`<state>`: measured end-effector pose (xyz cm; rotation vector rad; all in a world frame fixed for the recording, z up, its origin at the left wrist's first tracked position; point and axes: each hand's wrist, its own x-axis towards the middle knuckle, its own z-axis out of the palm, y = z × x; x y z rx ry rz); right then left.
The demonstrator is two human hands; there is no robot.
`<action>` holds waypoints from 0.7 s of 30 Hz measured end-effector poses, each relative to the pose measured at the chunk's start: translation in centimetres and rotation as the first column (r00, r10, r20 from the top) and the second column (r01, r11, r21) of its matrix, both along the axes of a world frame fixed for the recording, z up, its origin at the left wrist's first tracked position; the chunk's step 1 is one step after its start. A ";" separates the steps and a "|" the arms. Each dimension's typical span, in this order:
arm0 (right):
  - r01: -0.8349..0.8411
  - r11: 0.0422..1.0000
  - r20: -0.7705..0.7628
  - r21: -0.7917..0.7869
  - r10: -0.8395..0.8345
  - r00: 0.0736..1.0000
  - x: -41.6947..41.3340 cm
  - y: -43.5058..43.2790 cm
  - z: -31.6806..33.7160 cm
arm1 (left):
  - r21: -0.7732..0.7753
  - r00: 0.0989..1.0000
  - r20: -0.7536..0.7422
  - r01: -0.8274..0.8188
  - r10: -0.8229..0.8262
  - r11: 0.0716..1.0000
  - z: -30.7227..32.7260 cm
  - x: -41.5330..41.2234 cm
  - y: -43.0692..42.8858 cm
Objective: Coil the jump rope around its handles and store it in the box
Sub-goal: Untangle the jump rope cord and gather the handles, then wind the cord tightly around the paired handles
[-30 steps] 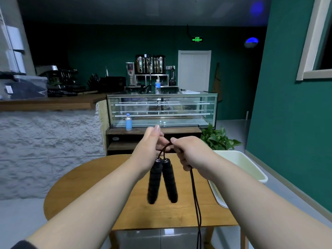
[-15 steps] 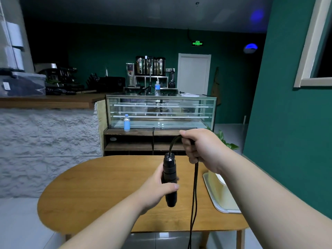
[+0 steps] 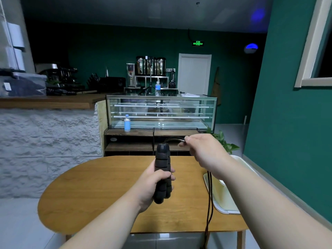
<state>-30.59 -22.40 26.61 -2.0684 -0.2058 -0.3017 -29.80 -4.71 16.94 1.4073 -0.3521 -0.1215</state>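
Note:
Two black foam jump-rope handles point(image 3: 162, 161) stand upright side by side above the round wooden table point(image 3: 100, 191). My left hand point(image 3: 154, 184) grips their lower half. The black rope point(image 3: 209, 200) leaves the handle tops, arcs right into my right hand point(image 3: 203, 151), which pinches it, then hangs down in two strands past the table's front edge. The pale box point(image 3: 226, 198) sits at the table's right end, partly hidden by my right forearm.
A glass display case point(image 3: 161, 112) on a wooden shelf unit stands behind the table, with a blue water bottle point(image 3: 127, 123) beside it. A green plant point(image 3: 226, 142) is behind the box. A white stone counter point(image 3: 46, 141) is on the left, a green wall on the right.
My left hand moved from the handle tops down to grip both handles upright. My right hand pulled the rope up and out to the right of the handles.

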 end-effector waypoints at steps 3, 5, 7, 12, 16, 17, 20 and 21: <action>0.083 0.966 0.178 -0.245 -0.039 0.983 -0.1 0.3 -1.9 | -0.102 0.999 -0.019 -0.032 0.030 0.994 0.5 0.1 -0.6; 0.104 0.936 0.236 -0.336 -0.023 0.971 -0.2 0.7 -3.4 | -0.133 0.999 -0.019 -0.051 0.049 0.990 0.7 0.5 -1.1; 0.125 0.905 0.249 -0.406 -0.022 0.968 -0.3 1.3 -4.7 | -0.143 0.998 -0.028 -0.051 0.048 0.988 0.5 1.1 -1.6; 0.118 0.847 0.159 -0.519 -0.040 0.986 0.3 2.2 -8.4 | -0.286 0.993 -0.100 -0.095 0.068 0.953 -1.3 3.2 -2.8; 0.057 0.840 0.058 -0.540 -0.030 0.998 0.7 3.0 -11.3 | -0.455 0.977 -0.213 -0.107 0.008 0.884 -3.2 4.5 -3.7; 0.053 0.838 0.048 -0.544 -0.032 0.998 1.0 3.2 -11.9 | -0.472 0.974 -0.227 -0.100 -0.012 0.876 -4.1 5.0 -3.8; 0.047 0.829 0.000 -0.557 -0.057 0.998 1.7 3.2 -13.9 | -0.493 0.953 -0.296 -0.095 -0.064 0.865 -6.3 6.1 -4.0; 0.042 0.816 -0.014 -0.577 -0.061 0.998 2.4 3.1 -14.7 | -0.495 0.945 -0.320 -0.104 -0.069 0.863 -7.3 7.0 -4.0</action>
